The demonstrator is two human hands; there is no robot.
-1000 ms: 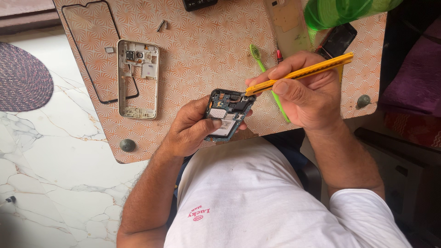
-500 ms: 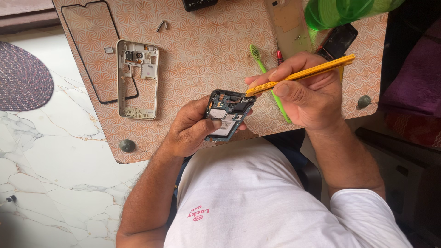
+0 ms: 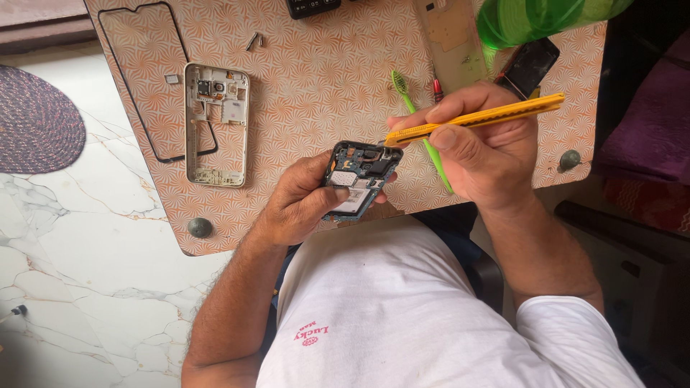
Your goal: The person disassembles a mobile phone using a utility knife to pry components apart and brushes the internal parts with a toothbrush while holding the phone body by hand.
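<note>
**A:** Head view: the left hand (image 3: 298,205) is clamped round one opened phone (image 3: 359,178) at the board's six o'clock edge. The right hand (image 3: 478,147) pinches one yellow tool (image 3: 478,120), its tip touching the phone's top corner.

**B:** Risk?

**A:** I'd judge that a slip of the tip could gouge the exposed circuitry.

**B:** Counts?

**A:** One silver phone frame (image 3: 217,123) at ten o'clock, one black bezel (image 3: 144,79) beside it, one green toothbrush (image 3: 417,115), two screws (image 3: 254,41).
</note>
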